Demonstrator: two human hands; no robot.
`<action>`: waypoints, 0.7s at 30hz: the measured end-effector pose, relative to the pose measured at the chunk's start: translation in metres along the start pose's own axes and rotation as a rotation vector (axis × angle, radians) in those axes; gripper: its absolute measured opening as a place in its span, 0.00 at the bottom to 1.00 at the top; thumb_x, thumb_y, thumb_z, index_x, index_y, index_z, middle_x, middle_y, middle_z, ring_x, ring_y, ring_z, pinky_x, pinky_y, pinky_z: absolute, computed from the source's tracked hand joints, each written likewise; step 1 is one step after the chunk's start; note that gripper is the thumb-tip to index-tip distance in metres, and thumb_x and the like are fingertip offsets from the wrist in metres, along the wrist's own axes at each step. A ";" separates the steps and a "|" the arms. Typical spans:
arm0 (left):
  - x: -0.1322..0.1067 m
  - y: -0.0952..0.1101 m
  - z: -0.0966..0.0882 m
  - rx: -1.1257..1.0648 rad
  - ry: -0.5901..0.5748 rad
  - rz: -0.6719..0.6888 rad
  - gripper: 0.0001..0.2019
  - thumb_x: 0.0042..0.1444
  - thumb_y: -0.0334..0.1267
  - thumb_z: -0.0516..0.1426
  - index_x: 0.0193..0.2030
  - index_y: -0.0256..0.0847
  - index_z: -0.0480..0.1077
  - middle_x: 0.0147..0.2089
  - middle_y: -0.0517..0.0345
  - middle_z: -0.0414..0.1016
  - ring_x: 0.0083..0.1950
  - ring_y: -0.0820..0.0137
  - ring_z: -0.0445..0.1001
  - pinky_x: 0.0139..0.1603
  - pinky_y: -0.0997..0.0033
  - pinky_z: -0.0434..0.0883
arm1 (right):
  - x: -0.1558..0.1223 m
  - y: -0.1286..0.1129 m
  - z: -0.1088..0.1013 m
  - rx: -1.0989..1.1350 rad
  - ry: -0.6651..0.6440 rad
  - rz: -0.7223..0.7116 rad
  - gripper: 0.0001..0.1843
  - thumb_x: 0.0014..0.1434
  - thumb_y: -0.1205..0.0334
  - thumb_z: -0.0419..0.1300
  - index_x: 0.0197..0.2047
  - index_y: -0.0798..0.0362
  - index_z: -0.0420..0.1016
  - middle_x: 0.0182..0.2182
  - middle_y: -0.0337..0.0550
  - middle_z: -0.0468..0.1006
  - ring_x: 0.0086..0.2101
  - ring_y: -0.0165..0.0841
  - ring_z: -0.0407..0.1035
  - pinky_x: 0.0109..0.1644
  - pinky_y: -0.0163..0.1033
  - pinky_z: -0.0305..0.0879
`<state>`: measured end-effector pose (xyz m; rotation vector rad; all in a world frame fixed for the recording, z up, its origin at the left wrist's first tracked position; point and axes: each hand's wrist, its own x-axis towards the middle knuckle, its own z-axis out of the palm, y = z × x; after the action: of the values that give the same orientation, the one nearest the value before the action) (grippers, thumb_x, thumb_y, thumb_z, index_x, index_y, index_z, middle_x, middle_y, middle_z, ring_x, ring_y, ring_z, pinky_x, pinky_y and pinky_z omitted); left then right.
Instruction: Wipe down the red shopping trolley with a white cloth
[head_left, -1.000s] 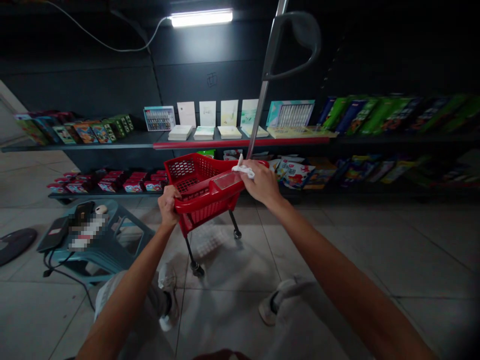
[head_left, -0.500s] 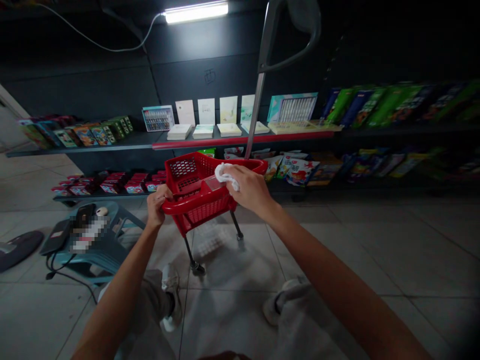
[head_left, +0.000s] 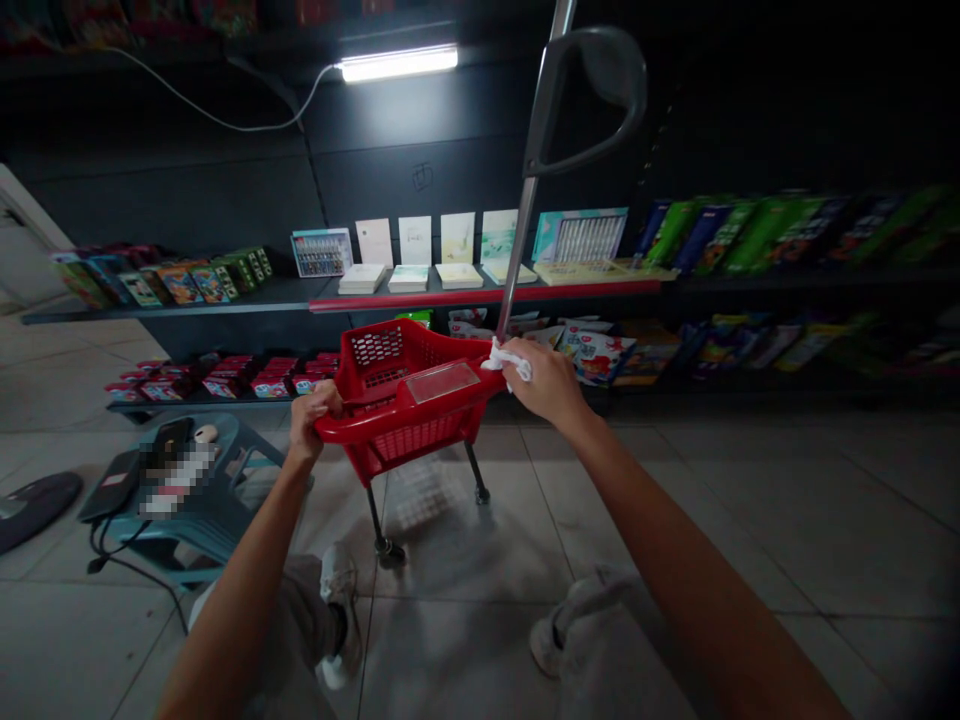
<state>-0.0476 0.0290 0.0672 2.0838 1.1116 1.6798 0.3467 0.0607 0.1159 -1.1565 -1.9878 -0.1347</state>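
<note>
As the hands stand: the left hand (head_left: 315, 425) is curled round the near rim of the miniature red shopping cart (head_left: 409, 440), its fingers over the top. The right hand (head_left: 546, 382) is closed on a crumpled white cloth (head_left: 507, 360), pressing it against the rim's right corner. The cart stands at 12 o'clock, just past the person's knees.

Handling: on a cart this light, a firm left grip looks like the way to stop it rolling, while the cloth seems best kept pressed to the plastic and worked into the corner.

Cart: a red plastic mesh basket on thin legs with black casters (head_left: 386, 550), a clear plastic panel (head_left: 442, 382) on the rim and a metal pole (head_left: 517, 240) rising to a grey handle (head_left: 585, 100). No marks show in this dim light.

Floor: a white sneaker (head_left: 337, 590) lies nearest, and a teal plastic stool (head_left: 214, 520) stands at 10 o'clock, carrying a dark phone (head_left: 169, 445).

Shelves: at 12 o'clock, a dark shelf (head_left: 187, 312) carries boxed toys and pale cards (head_left: 457, 237) under a fluorescent tube (head_left: 397, 63).
</note>
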 end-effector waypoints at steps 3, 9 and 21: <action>0.005 -0.002 -0.011 -0.237 -0.020 0.022 0.20 0.55 0.51 0.48 0.17 0.46 0.63 0.18 0.55 0.63 0.26 0.64 0.62 0.39 0.55 0.65 | -0.011 -0.002 0.001 0.115 0.040 -0.087 0.13 0.62 0.61 0.57 0.47 0.51 0.79 0.45 0.49 0.83 0.45 0.43 0.77 0.50 0.43 0.69; 0.007 0.024 -0.032 -0.135 0.174 -0.195 0.14 0.53 0.44 0.52 0.24 0.41 0.74 0.29 0.51 0.77 0.39 0.60 0.77 0.49 0.58 0.72 | -0.021 -0.044 -0.002 -0.001 0.042 -0.014 0.10 0.63 0.64 0.57 0.45 0.51 0.77 0.40 0.48 0.82 0.41 0.42 0.75 0.47 0.43 0.66; -0.005 0.151 0.053 0.552 -0.157 0.158 0.16 0.69 0.39 0.53 0.58 0.45 0.75 0.60 0.53 0.79 0.62 0.60 0.74 0.64 0.55 0.70 | -0.035 -0.099 -0.001 -0.121 0.026 0.024 0.08 0.63 0.66 0.58 0.46 0.52 0.75 0.40 0.49 0.79 0.43 0.43 0.72 0.51 0.45 0.65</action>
<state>0.0614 -0.0627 0.1396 2.6396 1.5228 1.3401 0.2803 -0.0206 0.1214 -1.2485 -1.9642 -0.2592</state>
